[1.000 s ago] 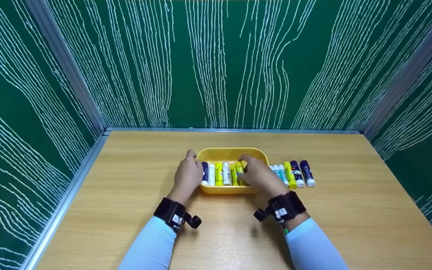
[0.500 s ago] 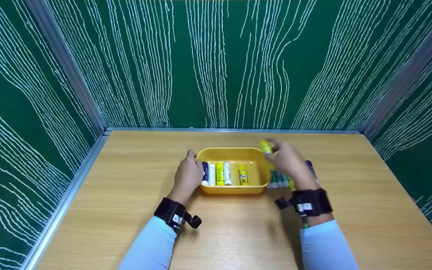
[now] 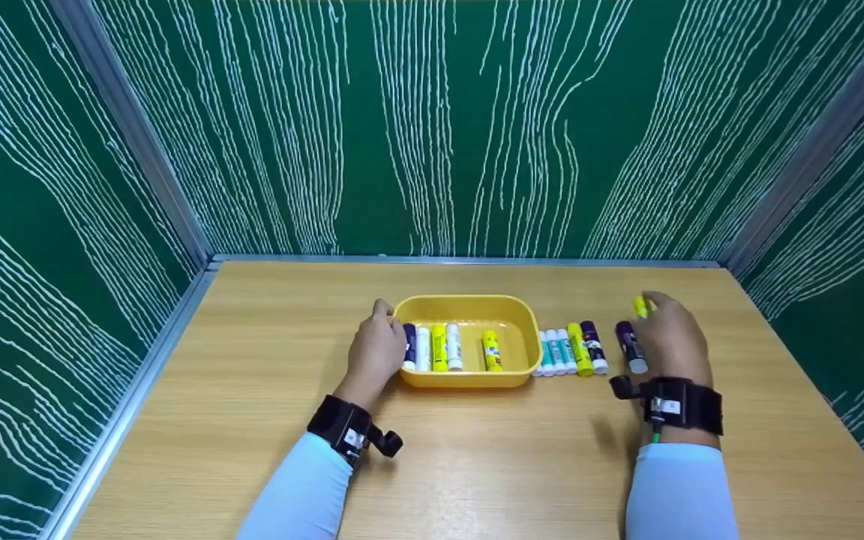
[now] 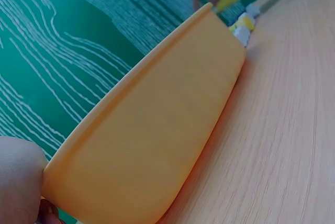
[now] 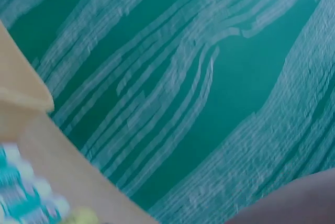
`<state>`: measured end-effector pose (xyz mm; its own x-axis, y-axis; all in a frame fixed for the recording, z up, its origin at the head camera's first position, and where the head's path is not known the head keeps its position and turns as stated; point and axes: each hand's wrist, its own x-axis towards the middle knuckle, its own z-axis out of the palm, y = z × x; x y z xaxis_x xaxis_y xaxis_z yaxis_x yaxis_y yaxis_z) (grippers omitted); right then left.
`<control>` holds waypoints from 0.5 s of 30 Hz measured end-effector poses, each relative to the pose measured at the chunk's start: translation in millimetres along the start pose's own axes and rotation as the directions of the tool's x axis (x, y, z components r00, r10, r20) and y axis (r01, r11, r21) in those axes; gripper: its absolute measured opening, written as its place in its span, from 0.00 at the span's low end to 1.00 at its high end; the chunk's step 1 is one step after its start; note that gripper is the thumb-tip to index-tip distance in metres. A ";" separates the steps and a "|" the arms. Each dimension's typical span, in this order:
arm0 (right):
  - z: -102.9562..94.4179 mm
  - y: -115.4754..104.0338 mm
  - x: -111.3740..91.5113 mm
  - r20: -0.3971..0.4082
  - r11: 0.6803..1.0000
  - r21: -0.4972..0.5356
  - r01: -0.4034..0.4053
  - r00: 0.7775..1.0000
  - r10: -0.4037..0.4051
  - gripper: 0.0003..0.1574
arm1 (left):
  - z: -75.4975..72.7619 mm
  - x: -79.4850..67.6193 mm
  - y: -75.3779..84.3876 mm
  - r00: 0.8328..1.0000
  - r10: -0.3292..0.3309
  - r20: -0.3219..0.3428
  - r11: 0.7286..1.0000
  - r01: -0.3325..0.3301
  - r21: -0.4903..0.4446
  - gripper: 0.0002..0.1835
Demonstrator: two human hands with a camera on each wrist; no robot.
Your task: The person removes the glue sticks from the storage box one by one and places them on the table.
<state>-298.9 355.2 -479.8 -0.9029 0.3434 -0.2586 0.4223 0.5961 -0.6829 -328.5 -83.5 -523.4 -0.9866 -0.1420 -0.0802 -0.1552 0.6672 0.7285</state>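
A yellow plastic tray (image 3: 469,380) stands on the table, and my left hand (image 3: 378,345) grips its left end by the rim. Several glue sticks lie inside: purple, white, yellow and white side by side, plus a lone yellow glue stick (image 3: 492,351) farther right. To the right of the tray, my right hand (image 3: 673,336) pinches another yellow glue stick (image 3: 640,306) above the table. Just left of that hand lies a dark purple glue stick (image 3: 631,347). In the left wrist view the tray wall (image 4: 152,114) hides what the tray holds.
Right of the tray several glue sticks lie in a close row, among them teal-and-white ones (image 3: 556,352), a yellow one (image 3: 579,349) and a purple one (image 3: 593,347). Green panels (image 3: 432,150) with white wavy lines enclose the table (image 3: 447,465) at the back and sides.
My right hand has lifted a yellow glue stick from the tray and carried it right, past the row. The yellow stick left behind has shifted right. My left hand has stayed put.
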 end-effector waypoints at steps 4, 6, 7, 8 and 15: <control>-3.1 11.2 7.9 0.016 0.995 -0.058 -0.076 0.997 0.077 0.45 | -0.1 0.1 0.2 1.000 -0.005 -0.004 1.000 0.005 -0.003 0.17; -3.6 13.6 11.4 0.046 0.991 -0.093 -0.098 0.994 0.103 0.45 | -0.1 0.0 0.2 1.000 -0.003 -0.006 1.000 0.003 -0.001 0.17; -3.4 14.4 12.7 0.060 0.989 -0.103 -0.105 0.992 0.112 0.46 | -0.1 -0.1 0.2 1.000 -0.001 -0.009 1.000 0.001 0.000 0.17; -2.9 14.7 13.7 0.074 0.988 -0.115 -0.105 0.991 0.114 0.47 | -0.1 -0.3 0.1 1.000 0.003 -0.009 1.000 -0.003 0.006 0.17; 8.3 12.9 19.7 0.134 0.985 -0.147 -0.093 0.984 0.114 0.48 | -1.0 -1.4 0.8 1.000 0.012 -0.011 1.000 -0.012 0.011 0.15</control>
<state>-311.9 363.6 -499.3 -0.8517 0.3084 -0.4237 0.5121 0.6617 -0.5476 -327.2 -83.5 -522.1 -0.9878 -0.1418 -0.0644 -0.1442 0.6771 0.7216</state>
